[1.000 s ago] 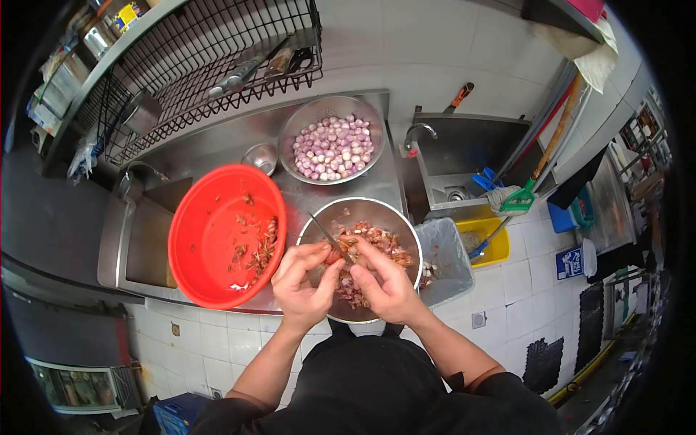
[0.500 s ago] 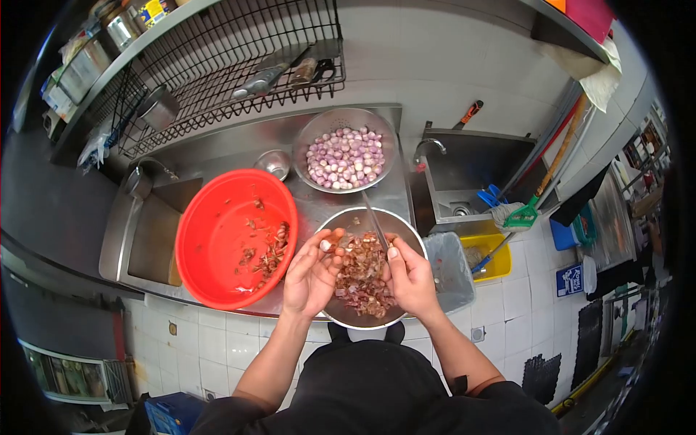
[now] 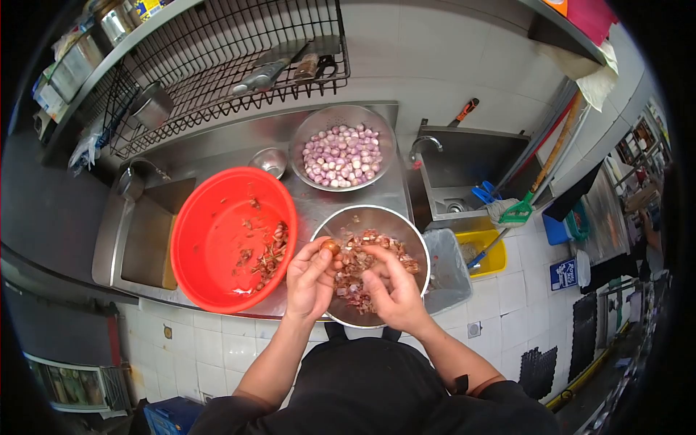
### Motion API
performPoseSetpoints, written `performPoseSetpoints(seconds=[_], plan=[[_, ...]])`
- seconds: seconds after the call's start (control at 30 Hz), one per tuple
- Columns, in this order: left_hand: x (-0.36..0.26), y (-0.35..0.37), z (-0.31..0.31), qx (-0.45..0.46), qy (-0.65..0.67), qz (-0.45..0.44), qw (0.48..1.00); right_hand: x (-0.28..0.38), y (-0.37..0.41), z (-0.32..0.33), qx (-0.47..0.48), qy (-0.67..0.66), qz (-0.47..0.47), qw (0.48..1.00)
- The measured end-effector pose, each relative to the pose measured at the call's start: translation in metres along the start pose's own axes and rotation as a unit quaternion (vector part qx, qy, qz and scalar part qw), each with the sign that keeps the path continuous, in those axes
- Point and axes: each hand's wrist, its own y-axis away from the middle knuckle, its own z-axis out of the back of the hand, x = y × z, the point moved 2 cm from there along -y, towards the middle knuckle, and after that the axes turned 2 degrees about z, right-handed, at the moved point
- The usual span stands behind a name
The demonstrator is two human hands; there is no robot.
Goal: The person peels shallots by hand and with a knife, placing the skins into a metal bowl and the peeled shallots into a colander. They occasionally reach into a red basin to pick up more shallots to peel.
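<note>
My left hand (image 3: 310, 279) pinches a brown-skinned shallot (image 3: 331, 246) between thumb and fingertips, over the left rim of a steel bowl (image 3: 424, 250). Beside it, my right hand (image 3: 399, 293) has its thumb and forefinger apart, with the other fingers curled on a small knife. The knife is mostly hidden; only a thin grey bit of blade shows near the shallot. Papery shallot skins and unpeeled shallots (image 3: 355, 293) fill the bowl below both hands. Behind it, a steel colander (image 3: 388, 141) holds many peeled, pale purple shallots (image 3: 341, 156).
A red basin (image 3: 210, 217) with scattered skins stands left, beside a sink (image 3: 148, 243). A small steel bowl (image 3: 270, 161) sits behind it. Right are a lined bin (image 3: 446, 272), a yellow bucket (image 3: 493, 257) and a second sink (image 3: 471, 170). A wire rack (image 3: 217, 83) hangs above.
The knife has swung from pointing up and away to lying leftward, mostly out of sight. My right hand has shifted slightly left and lower, its forefinger now extended toward the shallot.
</note>
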Motion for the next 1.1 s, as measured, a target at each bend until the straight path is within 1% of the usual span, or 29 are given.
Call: performPoseSetpoints(seconds=[0.03,0.07,0.1,0.17,0.2,0.27,0.3,0.37,0.4,0.43,0.47,0.5,0.53,0.57,0.6,0.63,0.67,0.7,0.77,0.8,0.83,0.9,0.93,0.97,1.0,1.03,1.1], plan=[[0.000,0.001,-0.003,-0.001,-0.015,-0.022,1.000,0.004,0.001,-0.002,0.009,-0.017,0.014,1.000],[-0.001,0.004,-0.008,0.005,-0.006,-0.032,0.999,0.007,0.002,0.000,0.043,-0.006,-0.025,0.999],[0.000,0.005,-0.012,0.007,-0.005,-0.030,1.000,0.008,0.001,0.000,0.041,-0.004,-0.025,0.999],[-0.001,0.008,-0.017,0.003,-0.090,-0.100,0.991,0.014,-0.002,-0.004,0.038,0.082,0.053,0.995],[-0.001,0.009,-0.019,0.003,-0.090,-0.100,0.991,0.022,-0.005,-0.006,0.030,0.061,0.086,0.994],[-0.003,0.014,-0.023,0.001,-0.177,-0.172,0.969,0.023,-0.008,-0.008,0.033,0.047,0.085,0.995],[-0.003,0.015,-0.024,0.001,-0.177,-0.172,0.969,0.024,-0.010,-0.009,0.036,0.034,0.085,0.995],[-0.006,0.017,-0.029,0.013,-0.270,-0.243,0.932,0.031,-0.015,-0.009,0.037,0.044,0.075,0.995],[-0.004,0.018,-0.030,0.013,-0.270,-0.243,0.931,0.033,-0.016,-0.009,0.039,0.053,0.065,0.996],[-0.004,0.019,-0.031,0.019,-0.282,-0.268,0.921,0.032,-0.016,-0.012,0.039,0.053,0.066,0.996],[-0.003,0.020,-0.032,0.024,-0.293,-0.293,0.910,0.032,-0.017,-0.014,0.014,0.044,0.099,0.994],[-0.004,0.020,-0.031,0.024,-0.292,-0.294,0.909,0.032,-0.017,-0.015,-0.010,0.036,0.131,0.991],[-0.004,0.020,-0.029,0.026,-0.281,-0.263,0.923,0.034,-0.018,-0.015,-0.008,0.035,0.133,0.991],[-0.005,0.020,-0.026,0.029,-0.268,-0.231,0.935,0.034,-0.018,-0.014,-0.013,-0.004,0.088,0.996],[-0.006,0.018,-0.025,0.027,-0.268,-0.232,0.935,0.034,-0.018,-0.014,-0.018,-0.043,0.042,0.998],[-0.006,0.014,-0.024,0.041,-0.189,-0.171,0.966,0.032,-0.018,-0.012,-0.016,-0.043,0.042,0.998],[-0.005,0.011,-0.023,0.054,-0.107,-0.109,0.987,0.026,-0.018,-0.011,-0.010,-0.100,0.003,0.995],[-0.006,0.010,-0.018,0.053,-0.107,-0.111,0.987,0.023,-0.019,-0.009,-0.003,-0.156,-0.035,0.987],[-0.003,0.005,-0.008,0.085,-0.019,-0.017,0.996,0.023,-0.021,-0.006,0.008,-0.143,-0.040,0.989],[-0.003,0.003,-0.007,0.097,0.000,0.011,0.995,0.023,-0.021,-0.005,0.009,-0.168,-0.064,0.984],[-0.002,0.003,-0.007,0.097,0.000,0.010,0.995,0.023,-0.021,-0.005,0.009,-0.192,-0.088,0.977],[0.000,0.004,-0.008,0.067,-0.027,0.001,0.997,0.015,-0.022,-0.008,-0.001,-0.185,-0.085,0.979],[0.002,0.005,-0.010,0.067,-0.027,0.004,0.997,0.012,-0.021,-0.008,-0.012,-0.178,-0.083,0.980],[0.001,0.005,-0.011,0.050,-0.136,-0.075,0.987,0.012,-0.020,-0.008,-0.014,-0.178,-0.084,0.980],[-0.002,0.005,-0.013,0.031,-0.242,-0.152,0.958,0.013,-0.019,-0.009,-0.018,-0.183,-0.096,0.978],[-0.003,0.003,-0.011,0.031,-0.242,-0.152,0.958,0.014,-0.019,-0.009,-0.022,-0.189,-0.107,0.976],[-0.006,-0.002,-0.005,0.047,-0.132,-0.081,0.987,0.020,-0.020,-0.006,-0.030,-0.182,-0.114,0.976]])
